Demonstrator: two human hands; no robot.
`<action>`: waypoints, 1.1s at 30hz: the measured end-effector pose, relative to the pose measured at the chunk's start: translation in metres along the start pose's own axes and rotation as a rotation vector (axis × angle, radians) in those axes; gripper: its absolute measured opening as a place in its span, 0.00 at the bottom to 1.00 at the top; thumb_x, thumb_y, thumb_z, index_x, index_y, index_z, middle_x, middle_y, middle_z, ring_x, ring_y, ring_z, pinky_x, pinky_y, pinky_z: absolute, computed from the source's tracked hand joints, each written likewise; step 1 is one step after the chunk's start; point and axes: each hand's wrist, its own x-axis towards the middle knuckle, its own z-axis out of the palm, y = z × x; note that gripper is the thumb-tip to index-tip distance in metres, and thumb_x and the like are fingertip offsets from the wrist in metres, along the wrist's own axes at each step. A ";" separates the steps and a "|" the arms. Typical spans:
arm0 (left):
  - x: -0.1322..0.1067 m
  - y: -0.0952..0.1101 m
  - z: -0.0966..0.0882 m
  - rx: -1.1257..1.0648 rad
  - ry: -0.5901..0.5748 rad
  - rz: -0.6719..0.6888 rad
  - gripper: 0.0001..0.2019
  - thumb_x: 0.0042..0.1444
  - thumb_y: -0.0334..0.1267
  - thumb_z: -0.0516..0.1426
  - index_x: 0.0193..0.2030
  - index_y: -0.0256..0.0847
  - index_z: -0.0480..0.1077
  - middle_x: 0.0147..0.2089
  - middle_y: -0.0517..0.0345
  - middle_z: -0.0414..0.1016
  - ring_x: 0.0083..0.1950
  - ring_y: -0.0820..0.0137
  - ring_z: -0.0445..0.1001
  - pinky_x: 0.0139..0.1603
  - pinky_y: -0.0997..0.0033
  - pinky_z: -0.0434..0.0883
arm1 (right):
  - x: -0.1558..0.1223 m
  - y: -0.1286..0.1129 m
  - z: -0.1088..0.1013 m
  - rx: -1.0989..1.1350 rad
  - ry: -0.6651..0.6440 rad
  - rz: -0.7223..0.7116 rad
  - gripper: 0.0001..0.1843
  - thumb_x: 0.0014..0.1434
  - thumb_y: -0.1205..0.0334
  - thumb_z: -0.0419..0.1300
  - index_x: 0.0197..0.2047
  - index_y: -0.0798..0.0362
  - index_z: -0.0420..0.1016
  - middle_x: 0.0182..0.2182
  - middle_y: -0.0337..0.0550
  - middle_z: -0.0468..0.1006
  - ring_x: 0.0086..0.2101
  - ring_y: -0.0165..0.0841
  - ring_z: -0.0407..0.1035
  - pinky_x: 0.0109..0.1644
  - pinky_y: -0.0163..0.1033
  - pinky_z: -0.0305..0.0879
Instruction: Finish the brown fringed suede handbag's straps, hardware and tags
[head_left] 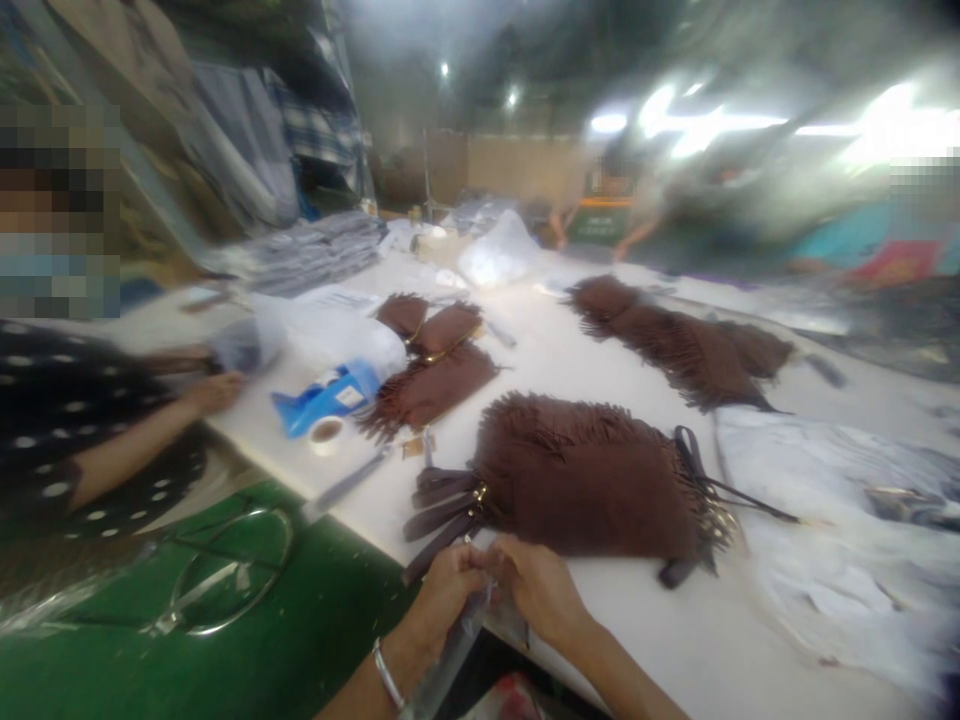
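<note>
Close together at the table's near edge, both hands are closed on a clear plastic bag (454, 650). My left hand (448, 590), with a silver bangle on its wrist, pinches the bag from the left. The fingers of my right hand (538, 588) are bent around the bag's upper end. Just beyond them lies a stack of brown fringed pouches (600, 495). Dark straps (435, 510) with gold clasps stick out at its left side. More straps and metal clips (709, 525) bunch at its right end. Blur hides the fingertips.
More brown fringed pouches lie at centre left (442, 380) and far right (675, 340). A blue packet (330, 395), tape roll (326, 436) and white plastic sheets (832, 560) are on the table. A co-worker in dotted clothing (97, 430) sits left; others work at the back.
</note>
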 end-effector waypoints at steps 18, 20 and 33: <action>-0.009 0.010 0.012 -0.066 0.103 0.004 0.19 0.41 0.50 0.67 0.26 0.35 0.70 0.22 0.52 0.75 0.20 0.71 0.70 0.24 0.73 0.64 | -0.001 0.017 -0.002 0.269 -0.058 -0.075 0.19 0.53 0.73 0.50 0.47 0.49 0.66 0.28 0.34 0.76 0.30 0.29 0.70 0.35 0.31 0.60; -0.008 0.008 0.012 -0.065 0.100 -0.003 0.19 0.42 0.50 0.67 0.26 0.35 0.70 0.22 0.52 0.75 0.20 0.71 0.70 0.24 0.73 0.64 | -0.001 0.014 -0.006 0.223 -0.064 -0.087 0.21 0.51 0.74 0.50 0.48 0.49 0.67 0.28 0.34 0.76 0.30 0.29 0.70 0.34 0.31 0.59; 0.005 -0.012 0.007 0.043 0.144 0.142 0.23 0.39 0.57 0.66 0.25 0.36 0.69 0.21 0.55 0.73 0.20 0.71 0.69 0.23 0.73 0.63 | 0.009 0.012 -0.003 0.239 -0.116 0.048 0.21 0.47 0.76 0.51 0.43 0.51 0.72 0.22 0.34 0.77 0.21 0.28 0.71 0.25 0.29 0.58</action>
